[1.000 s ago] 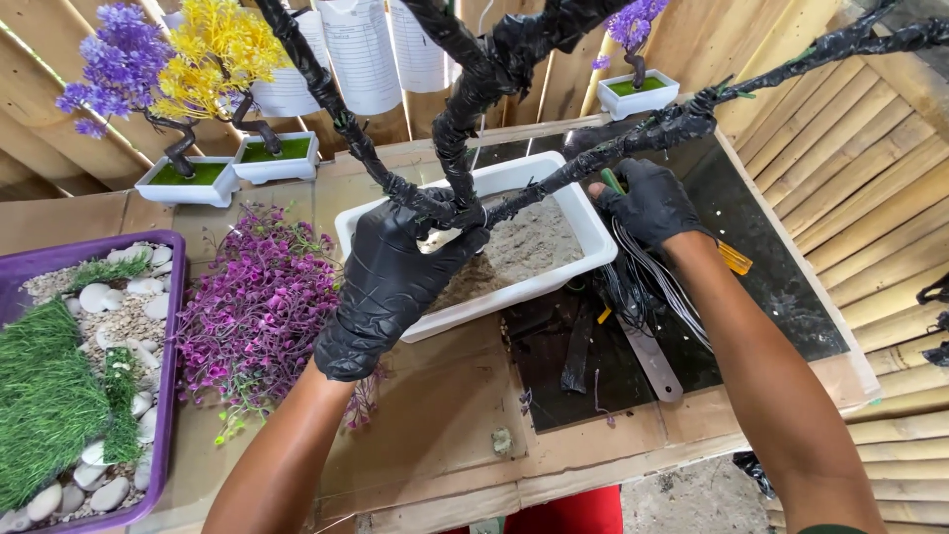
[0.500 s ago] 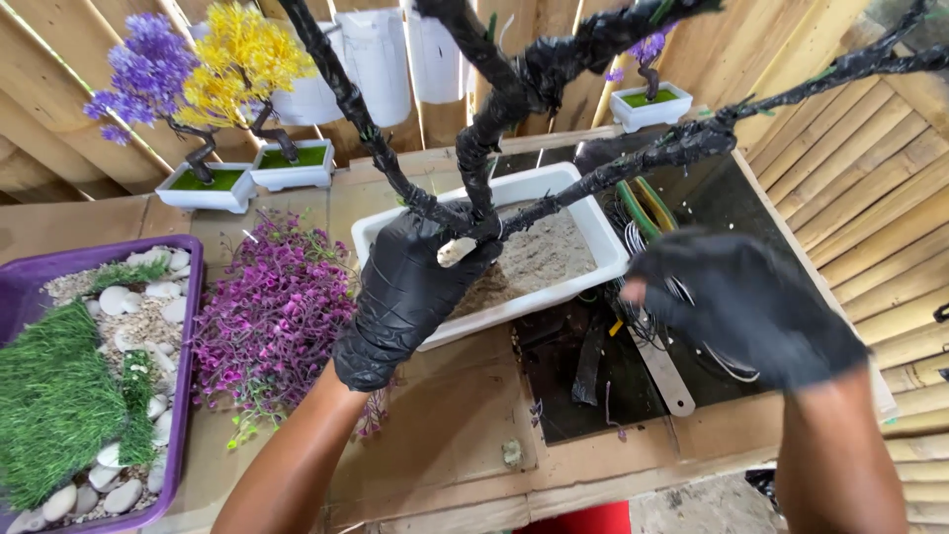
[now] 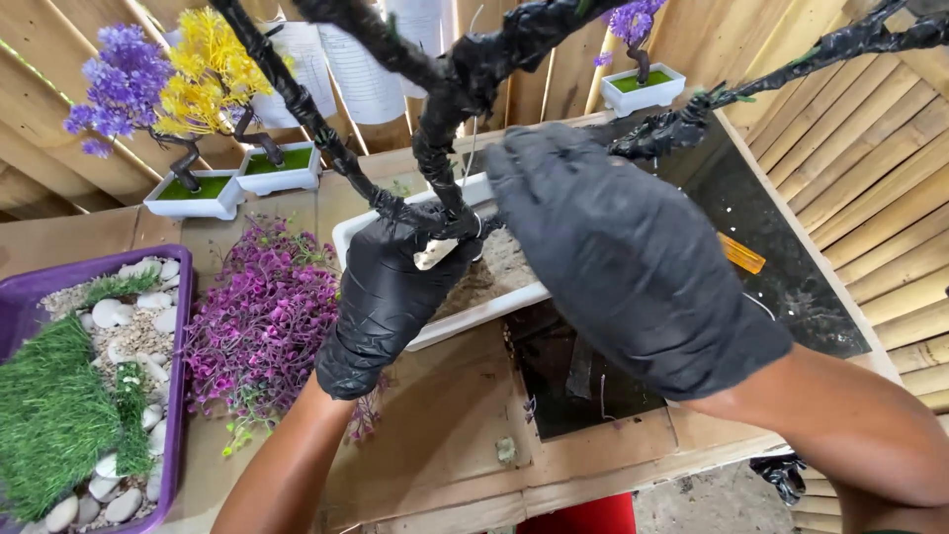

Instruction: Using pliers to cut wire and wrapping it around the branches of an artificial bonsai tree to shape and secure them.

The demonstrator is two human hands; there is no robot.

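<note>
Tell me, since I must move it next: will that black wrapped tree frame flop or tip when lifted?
Probably stiff: the black wrapped tree frame holds long branches out unsupported. Likely top-heavy, since the branches spread wider than the white tray. The left hand grips its trunk low.

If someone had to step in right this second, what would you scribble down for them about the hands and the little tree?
Left hand, gloved: fingers closed round the base of the black wrapped tree frame, held over the white tray of sand.
Right hand, gloved: raised beside the trunk, palm down, holding nothing visible.
Done: branches wrapped black.
Left: branches bare; purple foliage lies on the table, stones and grass in the purple tray.
</note>
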